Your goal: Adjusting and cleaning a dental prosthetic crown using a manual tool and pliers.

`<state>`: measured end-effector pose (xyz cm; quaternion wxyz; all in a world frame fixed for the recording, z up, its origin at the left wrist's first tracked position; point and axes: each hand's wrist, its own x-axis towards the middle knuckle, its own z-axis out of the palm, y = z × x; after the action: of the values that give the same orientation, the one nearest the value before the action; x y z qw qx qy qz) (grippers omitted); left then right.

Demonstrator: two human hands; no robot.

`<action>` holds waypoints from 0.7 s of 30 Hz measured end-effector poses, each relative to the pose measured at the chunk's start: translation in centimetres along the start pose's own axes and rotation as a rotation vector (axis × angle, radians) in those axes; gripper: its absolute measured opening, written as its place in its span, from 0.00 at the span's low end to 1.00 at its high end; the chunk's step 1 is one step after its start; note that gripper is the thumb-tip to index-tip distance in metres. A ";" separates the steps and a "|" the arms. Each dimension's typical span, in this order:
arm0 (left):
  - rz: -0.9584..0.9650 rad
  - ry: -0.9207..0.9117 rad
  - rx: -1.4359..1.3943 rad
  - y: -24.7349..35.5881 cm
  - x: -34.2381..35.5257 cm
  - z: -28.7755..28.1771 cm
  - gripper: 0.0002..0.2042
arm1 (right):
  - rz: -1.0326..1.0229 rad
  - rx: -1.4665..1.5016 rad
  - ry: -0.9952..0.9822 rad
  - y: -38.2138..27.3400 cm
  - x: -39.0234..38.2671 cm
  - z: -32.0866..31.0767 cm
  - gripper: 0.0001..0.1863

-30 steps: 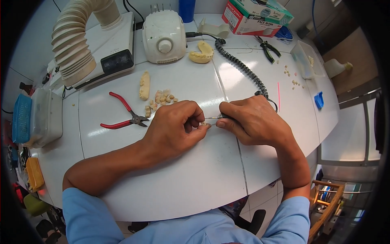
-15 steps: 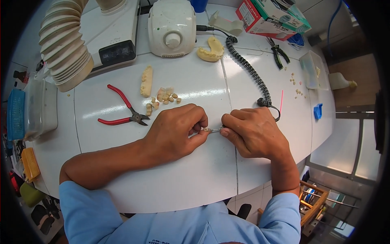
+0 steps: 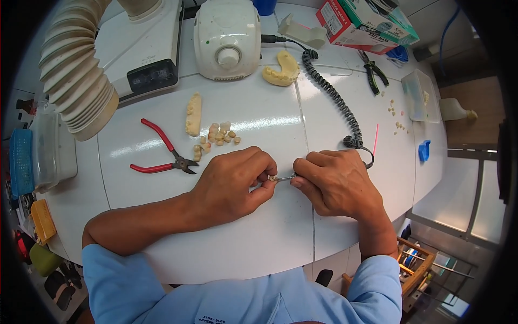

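Note:
My left hand [image 3: 234, 183] pinches a small cream-coloured artificial tooth [image 3: 273, 178] between thumb and fingertips. Closed around a rotary handpiece is my right hand [image 3: 342, 183]; its fingers cover most of the tool. The slim metal tip [image 3: 284, 179] of the handpiece points left and meets the tooth, though the exact contact is too small to make out. Behind the right hand a black coiled cord [image 3: 337, 97] runs up to a white control unit [image 3: 227, 40] with a round knob. Several loose teeth [image 3: 221, 135] lie beyond my left hand, beside a cream tooth-shaped strip [image 3: 193, 114].
Red-handled cutters [image 3: 164, 148] lie left of my left hand. A ribbed hose [image 3: 78, 70] hangs at the upper left. Farther back are a yellow dental cast [image 3: 281, 69], black pliers [image 3: 372, 73] and boxes [image 3: 367, 24]. A clear tub [image 3: 420, 97] and blue piece [image 3: 424, 150] sit rightward.
The view has shifted slightly, so the table things and both hands appear a little lower. Both hands keep their grips, with the tip still at the tooth.

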<state>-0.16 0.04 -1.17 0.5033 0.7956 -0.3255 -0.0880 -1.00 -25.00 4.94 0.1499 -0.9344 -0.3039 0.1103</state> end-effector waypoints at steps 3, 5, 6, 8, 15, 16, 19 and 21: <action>-0.002 -0.012 -0.005 -0.1 0.0 0.0 0.09 | 0.012 -0.009 0.002 -0.1 0.1 0.2 0.12; 0.001 0.000 0.006 -0.1 -0.1 -0.1 0.09 | 0.016 -0.018 0.014 -0.1 0.1 0.2 0.15; -0.020 -0.022 0.019 -0.1 -0.1 -0.2 0.09 | 0.004 -0.019 0.007 0.0 0.1 0.2 0.15; -0.008 -0.010 0.021 -0.1 -0.1 -0.2 0.09 | -0.010 -0.020 0.001 0.0 0.1 0.2 0.15; -0.014 -0.036 0.039 0.0 -0.1 -0.2 0.09 | -0.013 -0.033 0.021 -0.4 0.1 0.3 0.15; 0.000 -0.019 0.042 0.0 0.0 -0.2 0.09 | 0.024 -0.056 -0.010 -0.4 0.1 0.3 0.15; -0.001 -0.021 0.053 0.0 0.0 -0.3 0.09 | 0.001 -0.064 -0.009 -0.6 0.1 0.4 0.15; -0.030 -0.040 0.041 0.0 0.1 -0.3 0.09 | -0.013 -0.050 0.021 -0.7 0.1 0.4 0.15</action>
<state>0.00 0.19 -0.99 0.4790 0.8087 -0.3250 -0.1047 -1.40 -24.31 4.75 0.1302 -0.9369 -0.3112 0.0920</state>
